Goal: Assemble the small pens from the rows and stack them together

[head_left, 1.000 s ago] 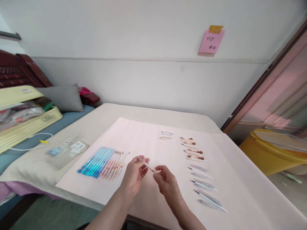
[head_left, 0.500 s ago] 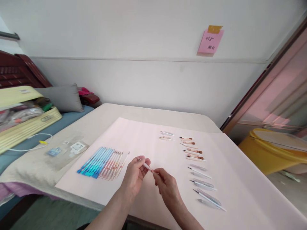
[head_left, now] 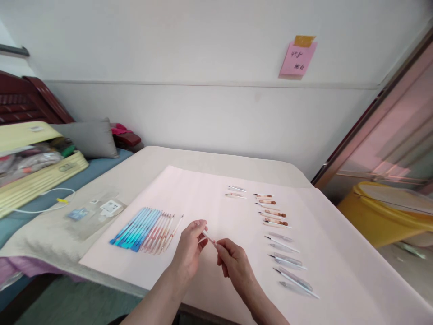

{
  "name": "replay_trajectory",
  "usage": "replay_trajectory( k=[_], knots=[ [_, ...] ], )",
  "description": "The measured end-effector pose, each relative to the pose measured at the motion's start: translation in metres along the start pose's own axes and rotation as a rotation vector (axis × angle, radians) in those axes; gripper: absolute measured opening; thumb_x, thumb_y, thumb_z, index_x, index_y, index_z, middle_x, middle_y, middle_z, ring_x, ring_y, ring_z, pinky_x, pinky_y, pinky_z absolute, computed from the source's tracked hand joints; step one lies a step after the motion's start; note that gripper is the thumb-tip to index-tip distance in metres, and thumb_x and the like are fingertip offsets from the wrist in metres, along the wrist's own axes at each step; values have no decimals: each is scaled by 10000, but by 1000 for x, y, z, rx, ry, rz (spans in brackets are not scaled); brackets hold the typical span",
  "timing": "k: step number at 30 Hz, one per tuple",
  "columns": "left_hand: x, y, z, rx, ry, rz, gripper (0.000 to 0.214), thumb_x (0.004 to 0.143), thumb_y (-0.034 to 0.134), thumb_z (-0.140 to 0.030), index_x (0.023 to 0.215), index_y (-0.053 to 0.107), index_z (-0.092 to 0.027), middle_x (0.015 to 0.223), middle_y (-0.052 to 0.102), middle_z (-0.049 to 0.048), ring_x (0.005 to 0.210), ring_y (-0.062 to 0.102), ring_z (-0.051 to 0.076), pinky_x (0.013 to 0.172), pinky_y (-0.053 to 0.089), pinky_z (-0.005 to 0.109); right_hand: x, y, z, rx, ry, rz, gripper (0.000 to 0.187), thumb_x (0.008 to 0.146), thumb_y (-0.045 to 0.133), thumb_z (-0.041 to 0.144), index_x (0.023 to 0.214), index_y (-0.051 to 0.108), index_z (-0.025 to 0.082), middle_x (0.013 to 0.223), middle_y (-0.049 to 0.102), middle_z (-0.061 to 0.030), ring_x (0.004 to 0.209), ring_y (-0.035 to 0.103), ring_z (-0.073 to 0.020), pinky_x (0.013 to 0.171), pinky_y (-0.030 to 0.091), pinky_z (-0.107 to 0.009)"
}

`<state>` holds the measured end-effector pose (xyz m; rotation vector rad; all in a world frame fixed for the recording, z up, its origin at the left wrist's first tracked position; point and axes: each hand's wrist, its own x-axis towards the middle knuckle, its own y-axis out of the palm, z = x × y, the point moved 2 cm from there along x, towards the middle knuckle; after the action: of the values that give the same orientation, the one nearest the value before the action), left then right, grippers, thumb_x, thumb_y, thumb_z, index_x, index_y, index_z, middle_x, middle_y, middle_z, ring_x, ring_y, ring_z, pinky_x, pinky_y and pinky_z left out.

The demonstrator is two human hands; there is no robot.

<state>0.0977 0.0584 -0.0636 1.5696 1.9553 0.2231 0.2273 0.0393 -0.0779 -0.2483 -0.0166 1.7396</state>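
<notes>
Between my two hands is a slim whitish pen [head_left: 209, 236] with a small reddish mark. The fingers of my left hand [head_left: 189, 248] are closed around its upper end. My right hand [head_left: 237, 262] pinches the lower end, which is hidden by the fingers. To the left, blue pens [head_left: 137, 228] lie side by side with pale, reddish-trimmed pens [head_left: 165, 232]. On the right, pen parts lie in a column: brown-topped barrels [head_left: 275, 214], clear barrels [head_left: 287, 259] and thin white refills [head_left: 297, 283]. A refill [head_left: 236, 188] and a pale barrel [head_left: 236, 195] lie farther back.
A white sheet [head_left: 203, 189] covers much of the bed. Clear plastic packaging [head_left: 98, 214] lies at the left, near a pale yellow box [head_left: 67, 167] of mixed items and a grey pillow [head_left: 91, 139]. A yellow bin [head_left: 379, 216] stands at the right.
Both hands stay in nearly the same place around the pen. The left fingers and the pen's angle have shifted slightly. The laid-out pens and parts look unchanged.
</notes>
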Motion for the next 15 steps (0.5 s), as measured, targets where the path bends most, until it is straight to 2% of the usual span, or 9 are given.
replay_trajectory(
  k=[4,8,11,15],
  knots=[
    [0,-2,-1,-27,11,8,178,676,669,-239,814,587,-162,755,553,16,660,526,100,658,438,250,0,0,0,-3,0,9,255,832,444,379,715,541,175,521,487,58,347,376,-42,356,266,-176],
    [2,-2,-2,-81,-21,7,255,665,650,-150,910,577,-151,899,613,97,825,581,173,743,452,310,0,-1,-1,-10,3,-6,261,832,444,384,708,538,174,518,488,58,347,374,-41,354,265,-175],
    [2,-1,-2,-43,-34,-6,251,688,639,-182,930,576,-158,985,615,117,906,574,189,760,443,310,0,-1,-2,-10,2,-8,257,830,444,384,714,537,174,518,489,58,348,376,-42,355,267,-175],
    [2,-2,-1,27,-25,-31,213,709,639,-267,891,589,-169,937,606,70,803,565,130,701,425,251,0,-1,-1,-15,0,-3,253,826,446,381,713,535,173,517,485,60,347,375,-42,355,268,-176]
  ],
)
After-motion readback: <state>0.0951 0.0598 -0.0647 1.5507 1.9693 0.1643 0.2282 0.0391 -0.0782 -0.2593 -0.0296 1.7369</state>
